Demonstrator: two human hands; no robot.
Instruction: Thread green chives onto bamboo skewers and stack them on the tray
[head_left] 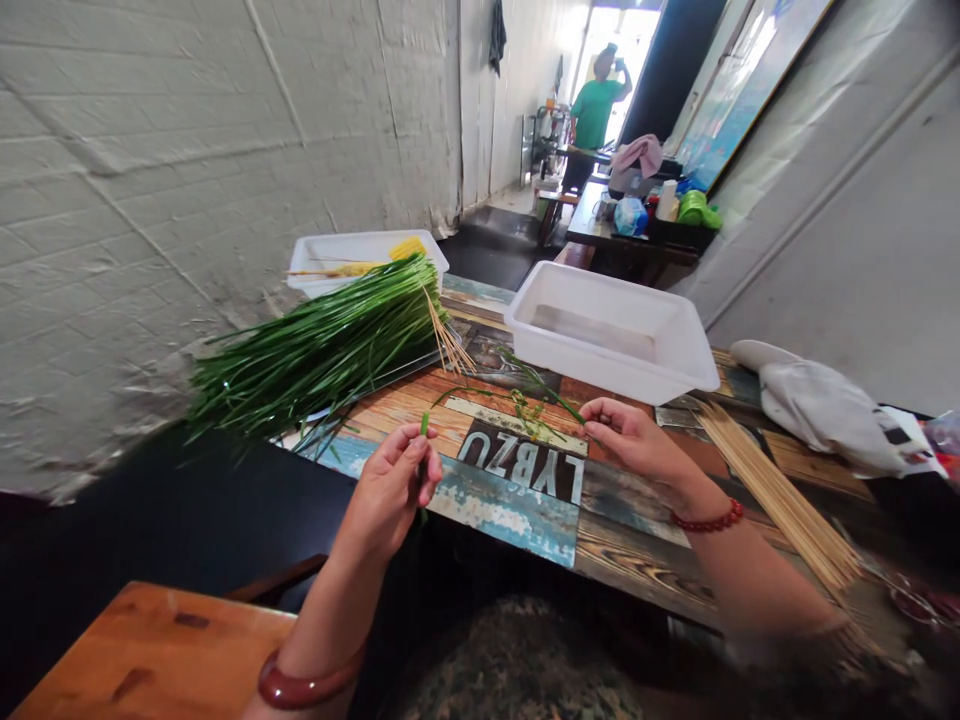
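Observation:
My left hand [401, 475] pinches a green chive stalk [424, 423] near the table's front edge; its short tip sticks up between thumb and fingers. To the right, over the tabletop, my right hand [622, 440] holds the end of another thin chive [559, 397] between thumb and fingertips. Scraps of chive [529, 415] lie on the table between the hands. A large heap of long chives [337, 340] rests at the left on a tray, with several thin skewers [448, 338] leaning at its right end.
Behind the heap stands a white tub [307, 245] with yellow food on sticks. Another white plastic tub [607, 345] sits centre right. A bundle of bamboo skewers [780, 490] lies right, near a white cloth item [832, 410]. A person in green [594, 110] stands by the far doorway.

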